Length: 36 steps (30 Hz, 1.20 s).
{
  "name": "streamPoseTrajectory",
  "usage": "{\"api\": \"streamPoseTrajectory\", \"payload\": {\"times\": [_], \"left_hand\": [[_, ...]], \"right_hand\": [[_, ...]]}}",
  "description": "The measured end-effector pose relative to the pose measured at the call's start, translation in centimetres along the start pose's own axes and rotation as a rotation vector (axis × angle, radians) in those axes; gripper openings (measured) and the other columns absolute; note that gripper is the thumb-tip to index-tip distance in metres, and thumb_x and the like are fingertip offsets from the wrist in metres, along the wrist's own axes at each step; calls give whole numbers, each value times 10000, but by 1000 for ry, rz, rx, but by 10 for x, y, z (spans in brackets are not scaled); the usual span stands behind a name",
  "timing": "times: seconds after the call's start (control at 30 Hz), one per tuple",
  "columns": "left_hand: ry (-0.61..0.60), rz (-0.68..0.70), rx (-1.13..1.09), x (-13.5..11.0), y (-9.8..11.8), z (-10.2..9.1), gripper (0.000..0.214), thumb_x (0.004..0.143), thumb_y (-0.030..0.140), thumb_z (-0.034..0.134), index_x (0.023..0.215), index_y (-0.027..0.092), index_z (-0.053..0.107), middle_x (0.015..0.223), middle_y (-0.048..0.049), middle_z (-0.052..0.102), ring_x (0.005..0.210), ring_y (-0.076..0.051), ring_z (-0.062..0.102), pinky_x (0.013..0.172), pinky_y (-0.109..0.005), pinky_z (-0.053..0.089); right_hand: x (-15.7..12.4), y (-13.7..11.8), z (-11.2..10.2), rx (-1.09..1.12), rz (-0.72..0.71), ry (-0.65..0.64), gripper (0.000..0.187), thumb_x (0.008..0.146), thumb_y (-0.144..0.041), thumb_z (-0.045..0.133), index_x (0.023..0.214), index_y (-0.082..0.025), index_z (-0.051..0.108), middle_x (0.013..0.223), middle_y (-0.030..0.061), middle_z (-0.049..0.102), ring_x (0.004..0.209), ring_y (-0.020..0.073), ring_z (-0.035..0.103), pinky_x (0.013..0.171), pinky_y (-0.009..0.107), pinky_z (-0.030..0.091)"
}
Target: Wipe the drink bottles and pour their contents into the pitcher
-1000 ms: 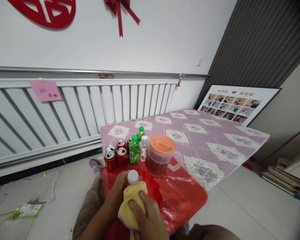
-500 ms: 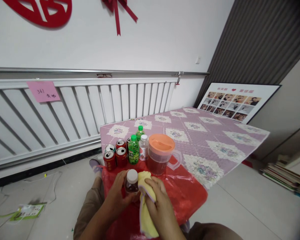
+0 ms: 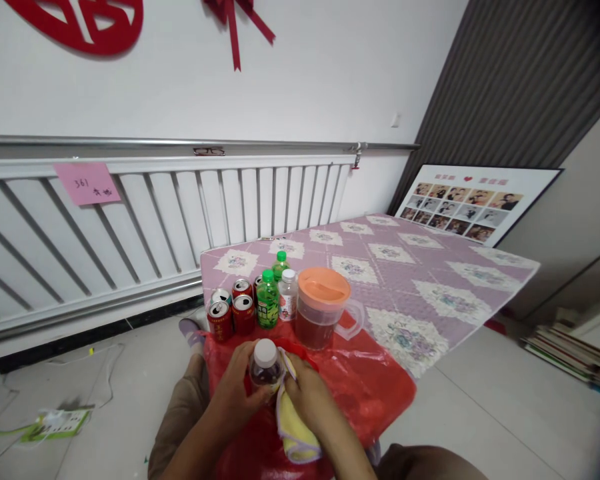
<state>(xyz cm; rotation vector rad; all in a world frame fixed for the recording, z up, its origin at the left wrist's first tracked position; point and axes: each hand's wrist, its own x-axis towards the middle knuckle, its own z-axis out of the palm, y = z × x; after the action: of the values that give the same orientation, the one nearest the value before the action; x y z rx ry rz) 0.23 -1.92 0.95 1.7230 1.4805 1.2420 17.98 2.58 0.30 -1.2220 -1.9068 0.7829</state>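
Note:
My left hand is wrapped round a small clear bottle with a white cap and dark liquid, held over the red plastic sheet. My right hand presses a yellow cloth against the bottle's right side, fingers closed on the cloth. Just behind stand a jug with an orange lid, two green bottles, a clear bottle with a white cap and several red cans.
The table carries a purple patterned cloth. A white radiator runs along the wall behind. A framed photo collage leans at the right, and books lie on the floor there. Litter lies on the floor at left.
The yellow cloth moved from over the bottle's front to its right side and lower. The bottle's cap and body now show. The other things on the table have not moved.

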Motion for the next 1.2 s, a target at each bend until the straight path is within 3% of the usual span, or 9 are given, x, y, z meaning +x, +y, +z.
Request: {"api": "streamPoseTrajectory", "payload": {"times": [0.13, 0.33, 0.53, 0.7, 0.93, 1.03, 1.2], "left_hand": [[21, 0, 3, 0, 0, 1, 590, 716, 133, 649, 1271, 210, 466, 1262, -96, 553, 1180, -263, 546, 1028, -432, 446], [34, 0, 31, 1, -2, 3, 589, 709, 126, 648, 1263, 207, 463, 1258, -102, 551, 1196, -266, 531, 1041, -449, 437], [38, -33, 52, 2, 0, 1, 610, 678, 182, 710, 1244, 194, 484, 1263, -112, 580, 1187, -288, 559, 1038, -471, 441], [34, -100, 20, 3, 9, 2, 613, 652, 179, 717, 1225, 184, 497, 1203, -94, 640, 1095, -266, 627, 974, -420, 498], [130, -29, 53, 3, 0, 12, 691, 686, 204, 717, 1315, 179, 434, 1316, -129, 561, 1217, -288, 560, 1034, -449, 460], [107, 18, 69, 6, -2, 11, 722, 697, 196, 717, 1361, 186, 431, 1323, -127, 545, 1256, -292, 521, 1068, -449, 430], [-28, 18, 58, 8, 9, 1, 624, 692, 166, 700, 1291, 196, 528, 1257, -106, 580, 1208, -286, 536, 1066, -457, 428]], "right_hand": [[-2, -15, -8, 8, -6, 33, 469, 851, -172, 470, 1303, -187, 597, 1284, 118, 647, 1197, 236, 601, 1022, 394, 472], [-5, -25, -10, 27, -37, 142, 459, 871, -223, 470, 1317, -198, 569, 1323, 116, 601, 1222, 223, 570, 1035, 371, 464], [-13, 0, 7, 1, 60, 18, 477, 839, -168, 484, 1300, -175, 602, 1274, 130, 655, 1215, 254, 587, 1047, 424, 445], [-19, -2, 8, -106, 122, -42, 526, 849, -165, 453, 1364, -92, 531, 1322, 188, 609, 1249, 277, 562, 1054, 437, 441], [-23, -26, -4, -17, -33, 189, 480, 882, -236, 469, 1355, -178, 528, 1366, 128, 562, 1274, 231, 527, 1066, 375, 442], [-23, -32, -7, -11, -75, 213, 465, 888, -246, 476, 1343, -175, 536, 1375, 131, 548, 1288, 233, 509, 1078, 376, 430], [-21, -14, 2, -40, 35, 120, 492, 869, -207, 461, 1353, -165, 534, 1332, 132, 596, 1246, 235, 556, 1056, 384, 447]]}}
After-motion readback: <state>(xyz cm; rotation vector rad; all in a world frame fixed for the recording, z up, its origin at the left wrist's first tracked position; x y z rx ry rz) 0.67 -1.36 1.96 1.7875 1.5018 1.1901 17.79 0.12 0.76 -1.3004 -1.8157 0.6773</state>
